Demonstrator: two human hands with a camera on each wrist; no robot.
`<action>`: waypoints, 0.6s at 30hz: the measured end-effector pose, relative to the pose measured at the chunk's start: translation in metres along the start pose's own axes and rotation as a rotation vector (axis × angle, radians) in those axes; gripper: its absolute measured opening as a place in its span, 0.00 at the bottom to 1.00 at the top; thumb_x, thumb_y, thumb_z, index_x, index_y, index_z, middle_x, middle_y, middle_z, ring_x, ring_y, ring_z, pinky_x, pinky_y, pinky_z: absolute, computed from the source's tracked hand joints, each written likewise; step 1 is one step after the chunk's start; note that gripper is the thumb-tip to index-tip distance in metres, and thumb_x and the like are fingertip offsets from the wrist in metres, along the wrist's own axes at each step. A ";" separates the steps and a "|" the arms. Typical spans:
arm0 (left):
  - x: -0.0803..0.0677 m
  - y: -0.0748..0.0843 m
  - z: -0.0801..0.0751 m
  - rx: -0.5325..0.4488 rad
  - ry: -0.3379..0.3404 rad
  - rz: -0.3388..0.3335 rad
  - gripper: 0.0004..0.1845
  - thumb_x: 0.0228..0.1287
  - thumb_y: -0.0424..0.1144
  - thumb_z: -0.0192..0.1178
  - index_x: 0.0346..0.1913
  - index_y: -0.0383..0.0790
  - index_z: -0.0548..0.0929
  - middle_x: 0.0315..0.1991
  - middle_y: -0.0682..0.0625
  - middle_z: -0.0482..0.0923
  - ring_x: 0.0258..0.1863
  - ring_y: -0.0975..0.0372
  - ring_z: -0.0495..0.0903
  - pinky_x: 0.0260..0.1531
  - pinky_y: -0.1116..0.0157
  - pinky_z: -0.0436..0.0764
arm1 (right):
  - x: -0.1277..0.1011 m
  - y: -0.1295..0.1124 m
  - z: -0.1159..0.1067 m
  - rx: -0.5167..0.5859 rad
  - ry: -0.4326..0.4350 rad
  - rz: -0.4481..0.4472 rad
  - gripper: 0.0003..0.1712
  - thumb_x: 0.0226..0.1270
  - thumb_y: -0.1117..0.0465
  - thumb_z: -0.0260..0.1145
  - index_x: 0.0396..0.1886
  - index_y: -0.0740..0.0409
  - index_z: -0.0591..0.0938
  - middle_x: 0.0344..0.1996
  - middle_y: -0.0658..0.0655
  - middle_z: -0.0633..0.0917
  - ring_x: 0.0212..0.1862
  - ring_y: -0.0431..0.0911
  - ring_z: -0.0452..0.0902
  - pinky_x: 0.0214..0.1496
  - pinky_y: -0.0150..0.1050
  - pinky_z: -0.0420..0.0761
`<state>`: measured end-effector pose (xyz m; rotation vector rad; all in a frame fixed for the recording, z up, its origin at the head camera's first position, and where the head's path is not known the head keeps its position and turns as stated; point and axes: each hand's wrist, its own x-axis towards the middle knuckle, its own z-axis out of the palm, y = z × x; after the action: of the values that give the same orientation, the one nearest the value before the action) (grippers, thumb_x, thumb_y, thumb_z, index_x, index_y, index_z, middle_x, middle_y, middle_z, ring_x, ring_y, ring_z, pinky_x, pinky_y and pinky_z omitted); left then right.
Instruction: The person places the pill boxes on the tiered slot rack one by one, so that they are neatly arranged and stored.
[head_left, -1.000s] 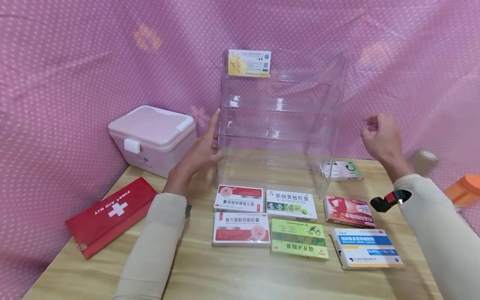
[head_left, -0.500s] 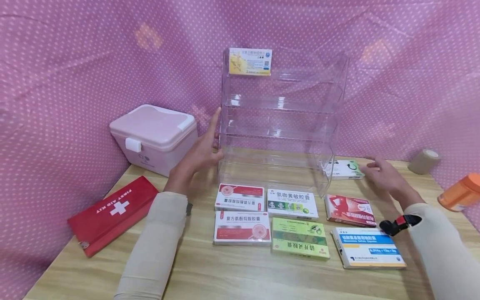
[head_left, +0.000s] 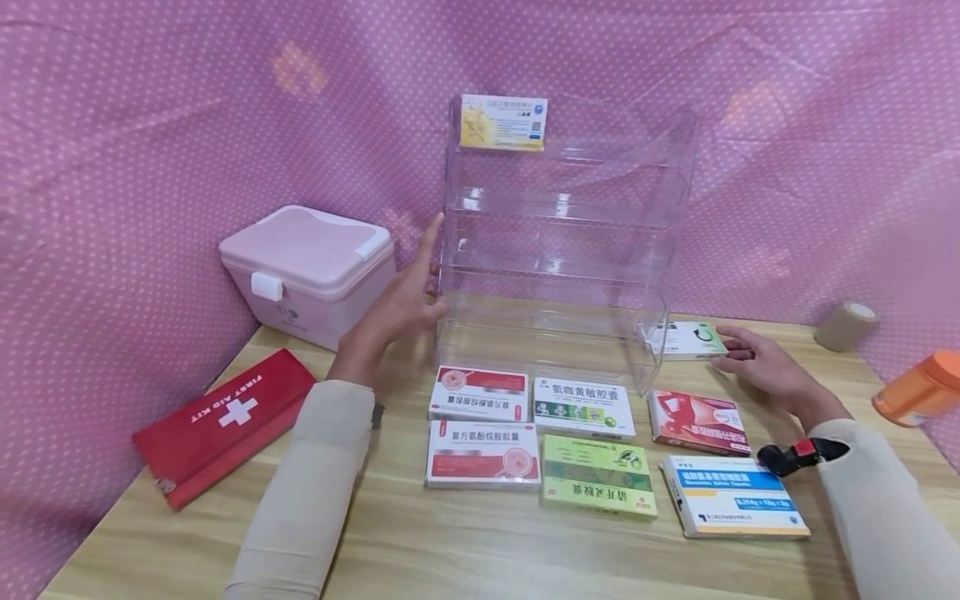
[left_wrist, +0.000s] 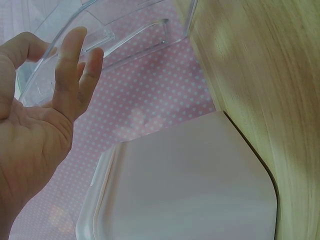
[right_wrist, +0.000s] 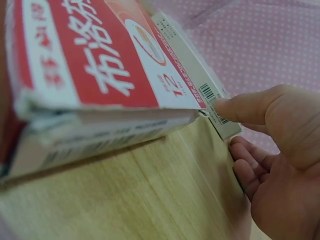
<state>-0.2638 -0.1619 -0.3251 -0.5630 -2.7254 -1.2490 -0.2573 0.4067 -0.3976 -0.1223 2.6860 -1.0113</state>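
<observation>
Left hand (head_left: 395, 308): fingers straight, flat against the left wall of the clear rack (head_left: 558, 242), holding nothing.
Right hand (head_left: 768, 372): low over the worktop (head_left: 465, 542), thumb tip on the end of the white-green box (head_left: 686, 339), fingers loosely curled at its edge; not gripping it.
White-green box: flat on the worktop, just right of the rack's foot, behind the red box (head_left: 697, 422).
Rack: upright at the worktop's back, a yellow box (head_left: 502, 122) on its top shelf.
Writing: red pouch (head_left: 222, 423) at left reads "FIRST AID KIT"; the boxes in front carry Chinese print; the red box shows "12" in the right wrist view.
Pink case (head_left: 309, 272): behind the left hand.
</observation>
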 end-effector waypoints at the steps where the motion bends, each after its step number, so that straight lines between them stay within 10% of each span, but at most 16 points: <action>1: 0.000 0.000 0.000 0.003 -0.001 -0.001 0.69 0.64 0.25 0.63 0.84 0.80 0.27 0.75 0.32 0.72 0.55 0.44 0.85 0.48 0.51 0.87 | 0.000 -0.001 0.000 -0.007 -0.003 -0.001 0.48 0.86 0.48 0.57 0.88 0.67 0.47 0.77 0.84 0.59 0.74 0.78 0.59 0.73 0.77 0.64; 18: 0.000 -0.001 0.001 -0.013 -0.001 0.003 0.67 0.64 0.25 0.62 0.86 0.75 0.27 0.69 0.32 0.77 0.54 0.43 0.85 0.55 0.47 0.86 | 0.009 -0.012 0.002 0.002 -0.011 0.044 0.49 0.88 0.42 0.50 0.88 0.64 0.40 0.75 0.87 0.58 0.76 0.82 0.51 0.74 0.83 0.55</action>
<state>-0.2641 -0.1615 -0.3264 -0.5695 -2.7176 -1.2675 -0.2656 0.3948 -0.3925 -0.0680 2.6655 -0.9976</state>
